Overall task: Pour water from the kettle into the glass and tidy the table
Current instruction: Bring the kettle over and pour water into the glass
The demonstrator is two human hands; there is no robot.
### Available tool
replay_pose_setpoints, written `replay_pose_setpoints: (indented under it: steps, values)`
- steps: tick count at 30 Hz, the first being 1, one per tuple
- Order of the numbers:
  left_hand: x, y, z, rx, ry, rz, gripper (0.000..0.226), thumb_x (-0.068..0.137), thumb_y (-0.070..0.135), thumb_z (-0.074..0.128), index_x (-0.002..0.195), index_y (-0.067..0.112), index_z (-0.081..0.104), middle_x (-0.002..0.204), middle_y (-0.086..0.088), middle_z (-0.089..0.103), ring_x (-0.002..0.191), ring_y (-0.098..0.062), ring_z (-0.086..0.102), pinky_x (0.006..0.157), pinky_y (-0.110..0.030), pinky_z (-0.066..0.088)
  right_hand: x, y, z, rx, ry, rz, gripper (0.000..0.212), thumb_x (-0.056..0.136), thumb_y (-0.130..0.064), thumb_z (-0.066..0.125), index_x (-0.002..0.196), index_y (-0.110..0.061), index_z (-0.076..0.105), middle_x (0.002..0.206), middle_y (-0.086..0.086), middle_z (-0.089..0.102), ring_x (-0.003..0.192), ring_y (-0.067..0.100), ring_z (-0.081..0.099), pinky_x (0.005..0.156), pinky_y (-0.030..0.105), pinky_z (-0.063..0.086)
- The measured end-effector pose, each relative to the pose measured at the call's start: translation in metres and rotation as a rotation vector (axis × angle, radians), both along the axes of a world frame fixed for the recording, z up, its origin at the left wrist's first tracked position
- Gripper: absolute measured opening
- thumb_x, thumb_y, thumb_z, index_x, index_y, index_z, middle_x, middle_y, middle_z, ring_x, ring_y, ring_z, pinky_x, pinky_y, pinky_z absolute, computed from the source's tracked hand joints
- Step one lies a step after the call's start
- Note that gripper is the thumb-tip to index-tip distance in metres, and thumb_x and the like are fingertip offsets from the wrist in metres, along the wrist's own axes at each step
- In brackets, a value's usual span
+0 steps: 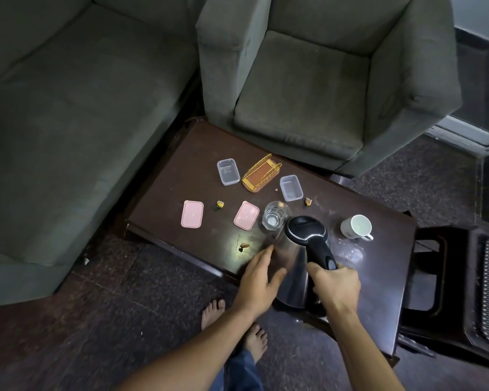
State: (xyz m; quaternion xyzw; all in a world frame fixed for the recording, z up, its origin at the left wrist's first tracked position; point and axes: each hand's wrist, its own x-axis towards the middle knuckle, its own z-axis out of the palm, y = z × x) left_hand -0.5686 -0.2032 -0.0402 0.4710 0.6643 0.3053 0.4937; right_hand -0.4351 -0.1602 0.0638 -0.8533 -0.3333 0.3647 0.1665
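Kettle [294,266], steel with a black lid, is at the near edge of the dark wooden table [181,170], its top just beside the glass [275,217]. The right hand [336,286] grips its handle; the left hand [261,280] lies flat against its side, fingers straight. Pink lids [192,218], clear boxes [228,171] and a white cup [356,226] dot the tabletop. A grey sofa [68,108] and armchair [308,94] hem the far edges; a dark stool [449,277] stands right.

Left hand [259,280]: bare, and the forearm behind it bare too.
Right hand [336,286]: same story, bare right to the frame's edge.
Feet [212,313]: bare, toes showing.
Trousers [243,371]: blue, denim-looking cloth.
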Motion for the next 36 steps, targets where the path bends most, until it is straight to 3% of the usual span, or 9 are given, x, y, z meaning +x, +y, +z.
replay_pose_setpoints:
  steps: [20,36]
  values:
    - [-0.002,0.014,-0.017,-0.019,0.066,-0.047,0.065,0.1,0.039,0.058,0.156,0.015,0.037,0.158,-0.004,0.043,0.145,-0.018,0.04,0.119,-0.032,0.035,-0.005,0.022,-0.005,-0.067,-0.02,0.043,0.032,0.05,-0.04,0.067,0.062,-0.01,0.069,0.062,0.011,0.072,0.067,0.036,0.072,0.071,0.05,0.064]
    - [0.0,0.018,-0.023,-0.054,0.047,-0.071,0.067,0.099,0.045,0.057,0.156,0.018,0.036,0.156,-0.002,0.044,0.137,-0.019,0.051,0.113,-0.038,0.044,-0.004,0.034,-0.007,-0.118,-0.038,0.051,0.031,0.048,-0.039,0.069,0.062,-0.011,0.07,0.059,0.007,0.071,0.061,0.032,0.072,0.065,0.049,0.065]
